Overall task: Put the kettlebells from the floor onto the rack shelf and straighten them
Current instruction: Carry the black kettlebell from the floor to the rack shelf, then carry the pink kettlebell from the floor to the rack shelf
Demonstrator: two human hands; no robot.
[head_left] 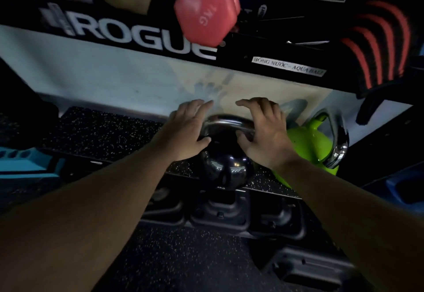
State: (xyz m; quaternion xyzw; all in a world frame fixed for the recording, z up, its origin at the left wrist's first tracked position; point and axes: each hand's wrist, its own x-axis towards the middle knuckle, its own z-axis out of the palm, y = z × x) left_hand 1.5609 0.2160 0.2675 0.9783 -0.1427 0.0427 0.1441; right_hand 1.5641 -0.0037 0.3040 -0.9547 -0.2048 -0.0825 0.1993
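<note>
A glossy black kettlebell (226, 167) with a chrome handle (227, 123) stands upright on the speckled rubber rack shelf (103, 131). My left hand (188, 128) rests against the left side of the handle. My right hand (263, 131) rests against the right side. On both hands the fingers are spread and reach past the handle toward the wall, and the thumbs touch the handle's inner curve. A lime-green kettlebell (307, 144) with a chrome handle stands on the same shelf, just right of the black one and partly behind my right wrist.
A black upper rail with white ROGUE lettering (137, 32) hangs overhead, with a pink dumbbell (204, 9) on it. Red-striped black gear (378, 46) hangs at the right. Dark blocky weights (220, 211) sit below the shelf's front edge, and a blue object (23, 165) lies at the left.
</note>
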